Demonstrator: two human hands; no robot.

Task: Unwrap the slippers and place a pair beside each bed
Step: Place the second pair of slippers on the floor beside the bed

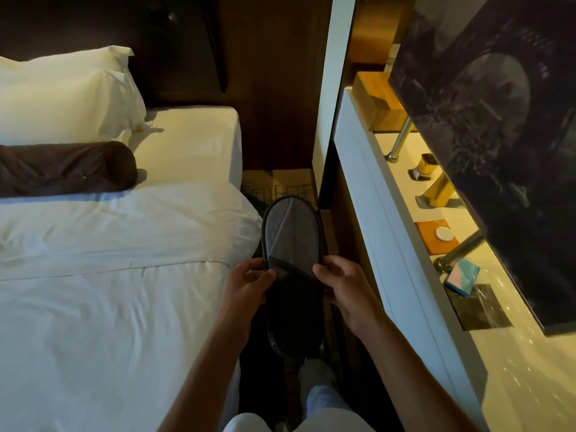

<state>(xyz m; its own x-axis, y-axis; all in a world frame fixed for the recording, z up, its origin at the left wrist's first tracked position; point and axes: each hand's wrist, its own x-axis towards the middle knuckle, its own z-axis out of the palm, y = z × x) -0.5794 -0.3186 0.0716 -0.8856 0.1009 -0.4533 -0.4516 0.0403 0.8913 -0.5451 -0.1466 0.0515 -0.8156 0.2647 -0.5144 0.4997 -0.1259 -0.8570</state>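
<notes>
Grey slippers (291, 232) with dark trim are held flat in the air, toes pointing away from me, over the narrow gap beside the bed (109, 275). They look stacked as a pair; I cannot tell for sure. My left hand (247, 283) pinches their left edge at the middle, thumb on top. My right hand (338, 283) grips the right edge the same way. No wrapper is visible on them.
White pillows (68, 95) and a brown bolster (65, 166) lie at the head of the bed. To the right a white ledge (383, 219) borders a lit counter with metal rails, a small coaster (442, 234) and a colourful packet (461, 277). Patterned carpet (280, 182) shows in the gap.
</notes>
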